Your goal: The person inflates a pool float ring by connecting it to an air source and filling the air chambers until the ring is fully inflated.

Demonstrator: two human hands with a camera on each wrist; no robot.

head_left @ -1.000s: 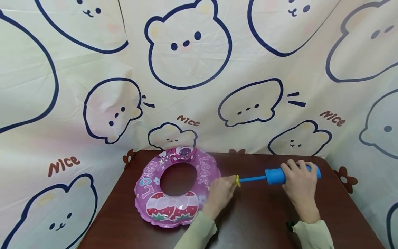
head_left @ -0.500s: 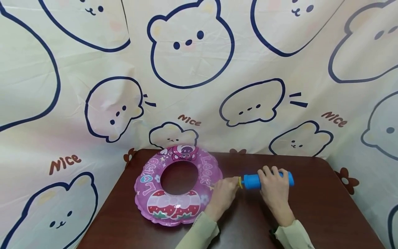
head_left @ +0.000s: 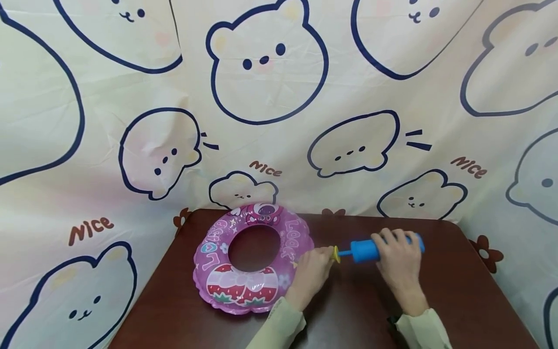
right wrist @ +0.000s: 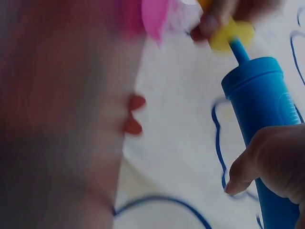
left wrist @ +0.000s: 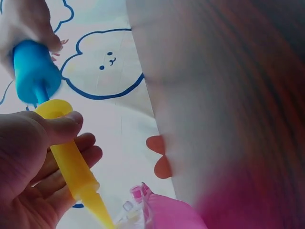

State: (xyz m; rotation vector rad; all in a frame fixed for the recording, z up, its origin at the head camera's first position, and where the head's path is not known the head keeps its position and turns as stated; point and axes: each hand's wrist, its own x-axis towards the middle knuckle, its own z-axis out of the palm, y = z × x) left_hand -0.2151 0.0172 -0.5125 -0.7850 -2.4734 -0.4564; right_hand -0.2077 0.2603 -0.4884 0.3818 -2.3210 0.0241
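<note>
A pink inflatable swim ring (head_left: 213, 271) with strawberry prints lies on the brown table. At its right edge my left hand (head_left: 311, 271) holds the yellow nozzle end (left wrist: 74, 167) of a hand pump, thumb pressed on it near the flange. In the left wrist view the tapered yellow tip points toward the ring's clear valve area (left wrist: 131, 214); whether it sits inside cannot be told. My right hand (head_left: 398, 264) grips the blue pump barrel (right wrist: 262, 100), held roughly level to the right. A short stretch of blue rod (head_left: 345, 253) shows between barrel and yellow flange.
The dark brown table (head_left: 357, 310) reaches back to a pale curtain (head_left: 279, 145) printed with bear outlines, which also hangs along both sides. Light green sleeves (head_left: 279, 325) cover the forearms. A dark band shows at the right cuff.
My right hand first slid the barrel left until the rod nearly vanished, then drew it partly back right. The left hand stays by the ring, which has shifted and turned slightly.
</note>
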